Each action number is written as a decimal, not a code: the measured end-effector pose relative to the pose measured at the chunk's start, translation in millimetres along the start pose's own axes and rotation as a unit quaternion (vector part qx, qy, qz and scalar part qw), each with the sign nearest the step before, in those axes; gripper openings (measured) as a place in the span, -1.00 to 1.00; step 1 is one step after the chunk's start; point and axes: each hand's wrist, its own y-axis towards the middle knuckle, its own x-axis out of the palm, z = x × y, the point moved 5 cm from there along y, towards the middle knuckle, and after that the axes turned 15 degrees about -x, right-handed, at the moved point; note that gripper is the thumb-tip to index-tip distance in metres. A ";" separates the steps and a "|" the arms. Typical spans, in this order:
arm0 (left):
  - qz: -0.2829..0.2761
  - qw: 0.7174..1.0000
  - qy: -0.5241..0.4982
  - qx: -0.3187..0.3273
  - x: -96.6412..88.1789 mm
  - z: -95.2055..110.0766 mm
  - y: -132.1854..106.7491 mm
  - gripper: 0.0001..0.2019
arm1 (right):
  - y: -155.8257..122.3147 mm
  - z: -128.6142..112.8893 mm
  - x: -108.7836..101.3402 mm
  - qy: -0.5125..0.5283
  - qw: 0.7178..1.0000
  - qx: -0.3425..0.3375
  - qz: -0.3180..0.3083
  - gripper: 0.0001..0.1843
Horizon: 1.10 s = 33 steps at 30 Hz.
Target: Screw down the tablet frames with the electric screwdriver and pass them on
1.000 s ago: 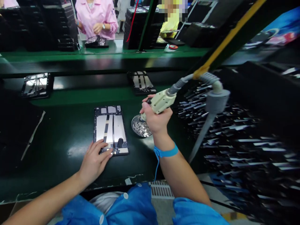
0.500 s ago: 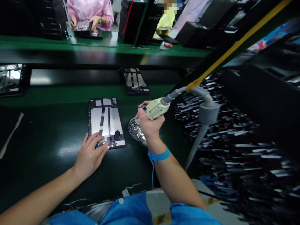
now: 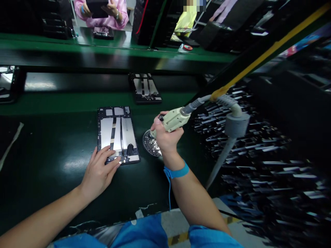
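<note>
An opened tablet (image 3: 118, 134) lies flat on the green bench, its inner side with pale battery cells and dark flex strips facing up. My left hand (image 3: 99, 168) rests on its lower left corner, fingers stretched out and apart. My right hand (image 3: 167, 139) is wrapped round a cream electric screwdriver (image 3: 175, 120), held tilted with its cable end up and to the right. Its lower end is over a round perforated metal tray of small shiny parts (image 3: 152, 144), just right of the tablet. The bit itself is hidden. A blue wrist strap (image 3: 177, 171) circles my right wrist.
Behind lie another opened tablet (image 3: 145, 89) and, far left, a partly visible one (image 3: 7, 84). A grey cable support (image 3: 236, 124) and a dense rack of dark slats (image 3: 258, 155) stand at the right. Across the bench, a person in pink (image 3: 106, 17) holds a dark panel.
The two tablets behind have shifted slightly left. The person in pink has raised a dark panel off the bench. My hands, the screwdriver and the near tablet have hardly moved.
</note>
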 end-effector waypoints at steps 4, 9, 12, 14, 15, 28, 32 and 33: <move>0.008 1.000 -0.016 -0.005 2.5 -1.8 6.4 -0.80 | 5.7 -6.6 -1.8 -0.007 1.000 -0.006 0.011 -0.73; 0.016 0.999 -0.025 -0.022 8.1 -2.1 18.4 -0.82 | 1.6 -48.1 4.2 0.038 0.998 -0.025 0.033 -0.82; 0.014 0.999 -0.034 -0.027 9.3 -2.0 20.6 -0.82 | -17.3 -71.5 22.0 0.096 0.995 -0.003 -0.032 -0.79; 0.014 0.999 -0.039 -0.032 9.1 -2.3 20.4 -0.81 | -31.5 -79.6 34.5 0.146 0.986 0.010 -0.079 -0.75; 0.014 0.998 -0.040 -0.034 8.9 -2.5 20.2 -0.81 | -37.2 -81.2 39.2 0.163 0.982 0.012 -0.095 -0.74; 0.003 0.999 -0.038 -0.032 5.8 -0.1 20.9 -0.79 | -54.6 -75.4 53.5 0.190 0.973 0.012 -0.129 -0.70; -0.005 0.999 -0.036 -0.033 5.5 -1.6 19.1 -0.77 | -55.6 -80.2 56.7 0.182 0.973 0.016 -0.144 -0.75; -0.004 0.999 -0.034 -0.030 5.6 -2.1 18.6 -0.77 | -55.8 -81.7 57.8 0.182 0.972 0.017 -0.150 -0.76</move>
